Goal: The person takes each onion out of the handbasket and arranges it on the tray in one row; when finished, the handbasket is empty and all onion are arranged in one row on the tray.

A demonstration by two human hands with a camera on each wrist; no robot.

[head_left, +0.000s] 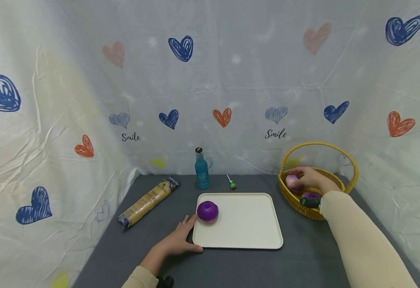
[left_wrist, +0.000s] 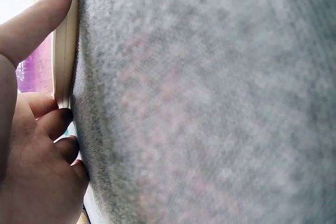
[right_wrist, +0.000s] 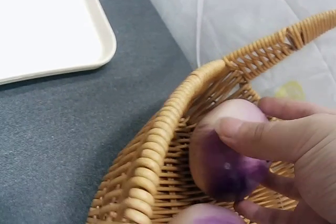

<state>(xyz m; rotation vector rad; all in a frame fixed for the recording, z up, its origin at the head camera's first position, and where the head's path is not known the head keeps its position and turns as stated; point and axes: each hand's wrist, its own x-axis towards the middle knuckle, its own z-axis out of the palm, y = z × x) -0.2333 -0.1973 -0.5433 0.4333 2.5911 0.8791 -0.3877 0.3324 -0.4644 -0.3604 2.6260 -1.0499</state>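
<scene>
In the head view my left hand [head_left: 175, 240] touches the left corner of a cream tray [head_left: 246, 224], the thumb at its near edge and the fingers along its left side. The left wrist view shows the thumb [left_wrist: 44, 17] against the tray's rim. A round purple vegetable [head_left: 207, 211], onion- or turnip-like, sits on the tray's left part. Inside a wicker basket [head_left: 305, 210] on the right, my right hand [head_left: 312, 179] grips a similar purple-and-white vegetable [right_wrist: 226, 150] between thumb and fingers. Another such vegetable [right_wrist: 207, 214] lies beside it in the basket.
A yellow-and-blue long packet [head_left: 149, 202] lies at the left of the grey table. Behind the tray stand a blue bottle [head_left: 202, 172] and a small green lollipop [head_left: 233, 185]. The basket's tall handle [head_left: 318, 144] arches above the right hand. A heart-patterned curtain hangs behind.
</scene>
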